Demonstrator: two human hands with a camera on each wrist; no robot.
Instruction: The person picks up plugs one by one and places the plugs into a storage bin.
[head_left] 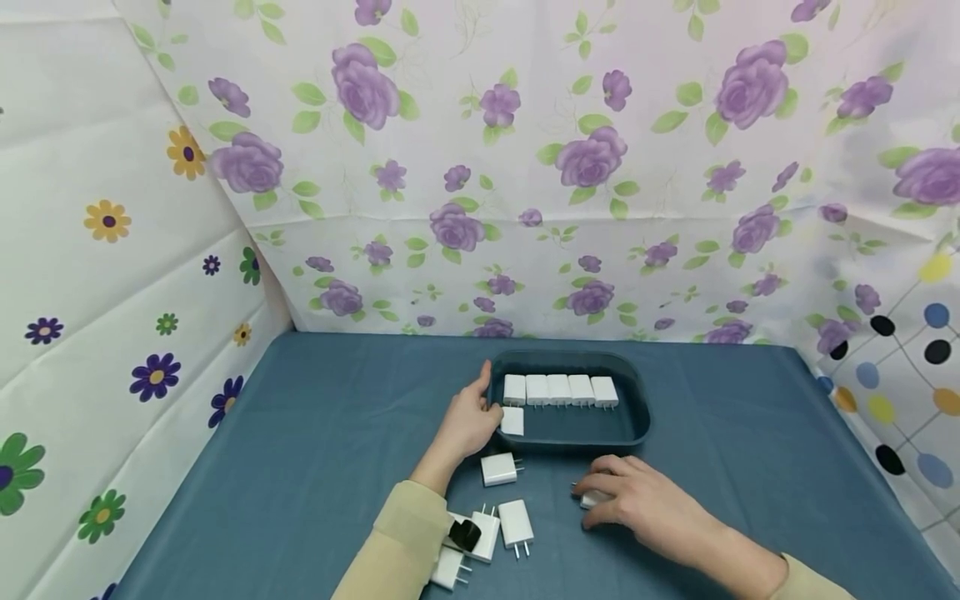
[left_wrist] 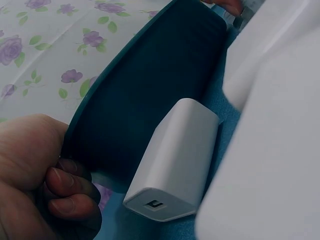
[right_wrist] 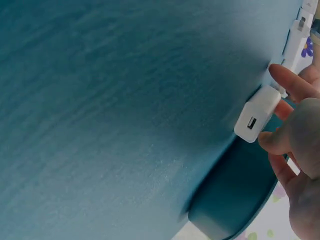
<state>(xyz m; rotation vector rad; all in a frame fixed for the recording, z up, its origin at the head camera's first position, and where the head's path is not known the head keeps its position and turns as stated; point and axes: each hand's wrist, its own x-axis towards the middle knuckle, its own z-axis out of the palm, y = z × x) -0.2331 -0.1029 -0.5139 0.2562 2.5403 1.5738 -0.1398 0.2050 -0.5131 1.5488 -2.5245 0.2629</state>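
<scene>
My left hand (head_left: 467, 423) grips the left end of a dark teal tray (head_left: 585, 447), its fingers curled at the rim in the left wrist view. Inside the tray, several white USB wall chargers (head_left: 558, 389) stand in a row along the back, with a single charger (head_left: 513, 422) at the front left. In front of the tray, my right hand (head_left: 648, 507) is over another white charger (head_left: 592, 499) on the table. The right wrist view shows the thumb and a finger pinching this charger (right_wrist: 256, 117), its USB port facing the camera.
One loose charger (head_left: 499, 469) lies just before the tray's front left. Another charger (head_left: 516, 525) is nearer, with prongs toward me. More chargers (head_left: 484, 533) cluster by my left sleeve, partly hidden. Blue cloth (head_left: 300, 467) covers the table; a floral curtain (head_left: 525, 167) hangs behind.
</scene>
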